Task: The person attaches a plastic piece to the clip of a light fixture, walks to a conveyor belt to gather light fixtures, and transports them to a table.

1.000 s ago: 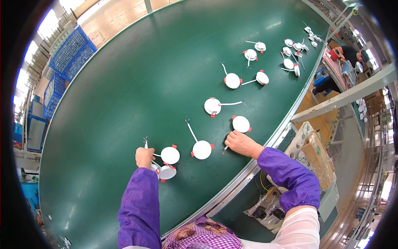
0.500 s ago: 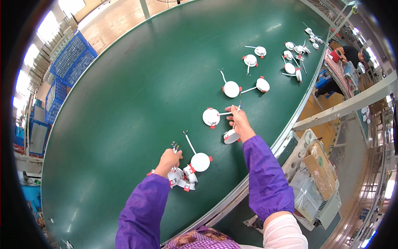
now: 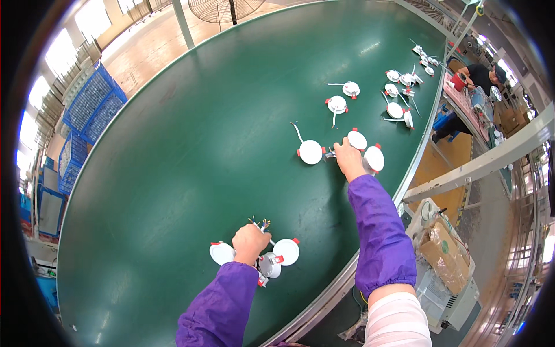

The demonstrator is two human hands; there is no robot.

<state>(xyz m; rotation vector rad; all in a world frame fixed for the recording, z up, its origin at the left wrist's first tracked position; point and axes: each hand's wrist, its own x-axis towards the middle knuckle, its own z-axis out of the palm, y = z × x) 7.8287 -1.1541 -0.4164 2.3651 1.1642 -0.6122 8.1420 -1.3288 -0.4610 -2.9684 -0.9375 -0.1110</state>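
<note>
Green conveyor belt fills most of the view, with blue crates off its far left edge and another person working at its far right end. Near the belt's close edge, the left hand is clenched around a bunch of wires whose round white downlights lie touching around it. Farther along that edge, the right hand closes on a plug between three more white downlights, and other lamps lie beyond.

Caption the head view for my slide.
Left hand gathers white lamps while right hand reaches more on green belt.
</note>
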